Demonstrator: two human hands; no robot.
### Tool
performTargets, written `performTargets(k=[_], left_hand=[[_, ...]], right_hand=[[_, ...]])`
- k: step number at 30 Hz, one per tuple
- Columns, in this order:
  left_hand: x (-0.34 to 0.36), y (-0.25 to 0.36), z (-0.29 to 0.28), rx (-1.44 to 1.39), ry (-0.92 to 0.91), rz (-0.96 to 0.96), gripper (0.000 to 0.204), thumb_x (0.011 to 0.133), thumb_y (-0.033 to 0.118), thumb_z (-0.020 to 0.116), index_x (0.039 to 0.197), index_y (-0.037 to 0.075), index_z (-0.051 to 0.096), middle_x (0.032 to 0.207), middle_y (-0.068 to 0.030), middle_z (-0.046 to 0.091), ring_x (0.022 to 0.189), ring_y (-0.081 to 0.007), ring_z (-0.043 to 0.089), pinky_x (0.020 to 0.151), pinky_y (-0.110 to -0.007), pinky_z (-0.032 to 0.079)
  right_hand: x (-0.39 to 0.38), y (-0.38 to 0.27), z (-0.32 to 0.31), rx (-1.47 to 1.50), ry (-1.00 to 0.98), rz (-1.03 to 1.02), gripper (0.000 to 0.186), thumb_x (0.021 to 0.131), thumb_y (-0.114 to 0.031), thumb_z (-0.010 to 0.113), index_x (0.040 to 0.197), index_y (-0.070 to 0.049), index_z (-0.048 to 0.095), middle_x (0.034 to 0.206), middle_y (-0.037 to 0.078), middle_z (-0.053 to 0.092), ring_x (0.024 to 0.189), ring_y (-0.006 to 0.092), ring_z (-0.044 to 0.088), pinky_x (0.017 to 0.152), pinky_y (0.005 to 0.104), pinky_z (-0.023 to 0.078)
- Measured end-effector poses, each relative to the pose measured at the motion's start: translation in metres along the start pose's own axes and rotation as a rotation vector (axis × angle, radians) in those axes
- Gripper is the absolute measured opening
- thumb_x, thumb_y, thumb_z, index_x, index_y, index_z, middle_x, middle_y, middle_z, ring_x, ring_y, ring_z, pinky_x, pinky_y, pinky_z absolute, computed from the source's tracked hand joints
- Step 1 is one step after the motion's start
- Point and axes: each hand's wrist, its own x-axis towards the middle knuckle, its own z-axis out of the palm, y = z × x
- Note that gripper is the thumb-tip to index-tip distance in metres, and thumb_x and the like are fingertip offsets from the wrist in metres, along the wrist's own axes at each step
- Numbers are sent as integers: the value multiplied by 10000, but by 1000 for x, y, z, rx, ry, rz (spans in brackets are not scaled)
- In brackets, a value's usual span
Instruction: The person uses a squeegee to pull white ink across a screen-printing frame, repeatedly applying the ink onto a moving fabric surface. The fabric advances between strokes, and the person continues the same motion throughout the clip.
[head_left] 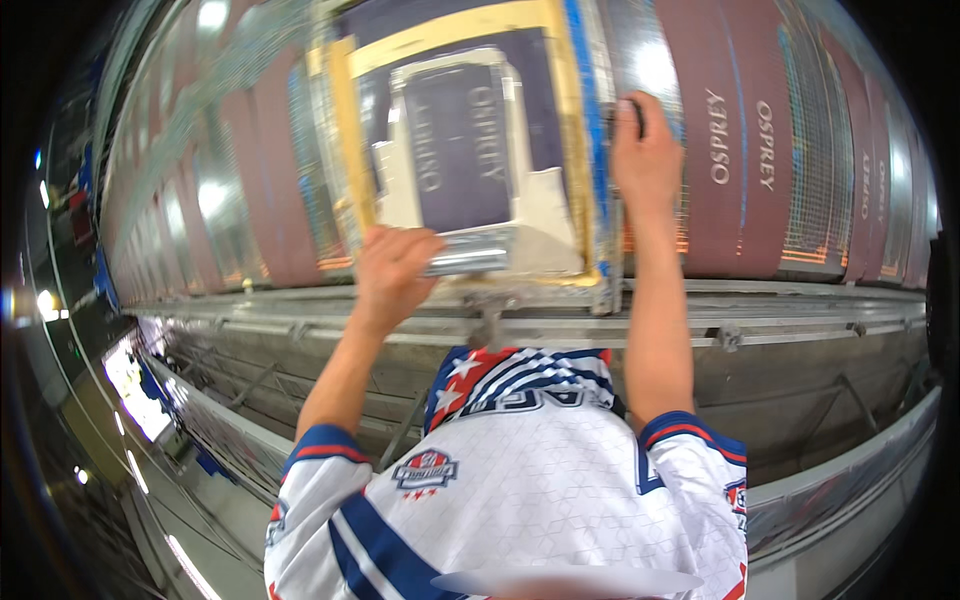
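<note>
A screen frame (555, 90) edged with yellow and blue tape fills the upper middle, with a dark mesh and a cream masked area holding pale printed lettering. My left hand (395, 265) is closed on a silver metal bar (475, 254) at the frame's lower left. My right hand (645, 150) is closed round a black handle (636, 116) at the frame's right side.
A long printing table with maroon fabric panels (730, 200) stretches to both sides under the frame. Metal rails (770, 315) run along its near edge, above my torso in the picture. Railings, cables and lights show at the far left.
</note>
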Motion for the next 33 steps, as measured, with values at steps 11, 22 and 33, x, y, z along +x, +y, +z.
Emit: performTargets(k=[11,22,33], left_hand=[[-38,-9,27,-76,-53,49,350,589,133,833,897,127,668,858,-15,693,784,-218,647,781,-379,409],[116,-102,18,43,124,98,203,661,192,827,801,134,692,786,-33,700,747,-253,659,710,-402,394],[178,-124,-14,-18,-45,-8,266,649,247,876,850,124,752,752,-77,708,720,-316,641,735,-411,446]], right_hand=[[6,22,15,-144,32,-54,310,1015,-349,539,1210,-130,643,868,164,705,783,348,688,757,441,518],[22,-8,-11,-437,-204,-26,310,958,-343,637,1176,-128,688,1045,187,713,984,381,681,832,451,526],[78,-128,54,-232,-718,-598,402,802,-323,772,1076,-39,695,985,200,719,937,380,686,845,446,550]])
